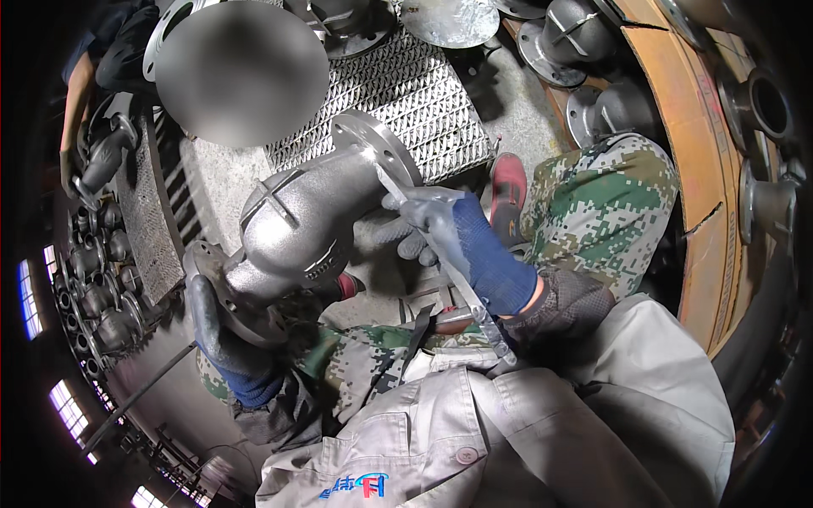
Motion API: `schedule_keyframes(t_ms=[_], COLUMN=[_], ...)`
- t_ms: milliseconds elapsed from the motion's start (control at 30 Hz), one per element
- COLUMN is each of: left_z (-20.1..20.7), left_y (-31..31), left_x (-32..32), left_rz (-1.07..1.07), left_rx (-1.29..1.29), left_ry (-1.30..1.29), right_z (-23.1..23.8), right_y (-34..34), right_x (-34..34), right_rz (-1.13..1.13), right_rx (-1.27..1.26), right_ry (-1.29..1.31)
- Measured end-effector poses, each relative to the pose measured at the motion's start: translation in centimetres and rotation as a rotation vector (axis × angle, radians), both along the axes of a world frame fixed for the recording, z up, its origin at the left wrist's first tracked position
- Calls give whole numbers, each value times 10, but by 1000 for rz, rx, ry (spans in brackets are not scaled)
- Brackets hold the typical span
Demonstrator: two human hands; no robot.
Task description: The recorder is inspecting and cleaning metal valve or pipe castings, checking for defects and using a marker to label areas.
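A grey cast valve body (296, 224) with a rounded belly and raised ribs lies tilted before me. Its upper flange (391, 152), with bolt holes, points up and right. Against the lower flange (254, 317), my left hand (222, 326) in a grey-and-blue glove grips the rim, the fingers partly hidden behind it. My right hand (440, 229), gloved alike, is closed round a long flat metal bar (474, 305), possibly a file. The bar's upper end meets the neck just below the upper flange; its lower end reaches down toward my jacket.
A bench with a ridged metal grid (415, 93) stands beyond the valve body. Other flanged castings (584, 34) and a cardboard sheet (690, 144) are at the right. At the far left a person's arm (78, 102) reaches to another casting (108, 157). A blurred round patch hides part of the top.
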State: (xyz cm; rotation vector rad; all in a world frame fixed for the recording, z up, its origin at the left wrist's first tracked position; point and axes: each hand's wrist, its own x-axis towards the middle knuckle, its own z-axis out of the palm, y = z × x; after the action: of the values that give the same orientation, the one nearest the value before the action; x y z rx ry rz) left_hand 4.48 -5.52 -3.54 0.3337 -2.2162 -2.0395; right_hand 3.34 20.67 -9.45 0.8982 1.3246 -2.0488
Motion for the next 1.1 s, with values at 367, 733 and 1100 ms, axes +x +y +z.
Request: schedule_keyframes(t_ms=[367,733,1100], left_z=[-8,-4,-4], left_y=[-4,1,2], left_x=[-1,7,11], left_rz=[53,-110,-43], left_rx=[-222,-613,-597], left_ry=[53,23,-90], right_z=[-5,11,-23], right_y=[8,13,12], right_x=[10,9,31], right_rz=[-77,76,3], right_rx=[-430,-110,-254], right_ry=[102,128,251])
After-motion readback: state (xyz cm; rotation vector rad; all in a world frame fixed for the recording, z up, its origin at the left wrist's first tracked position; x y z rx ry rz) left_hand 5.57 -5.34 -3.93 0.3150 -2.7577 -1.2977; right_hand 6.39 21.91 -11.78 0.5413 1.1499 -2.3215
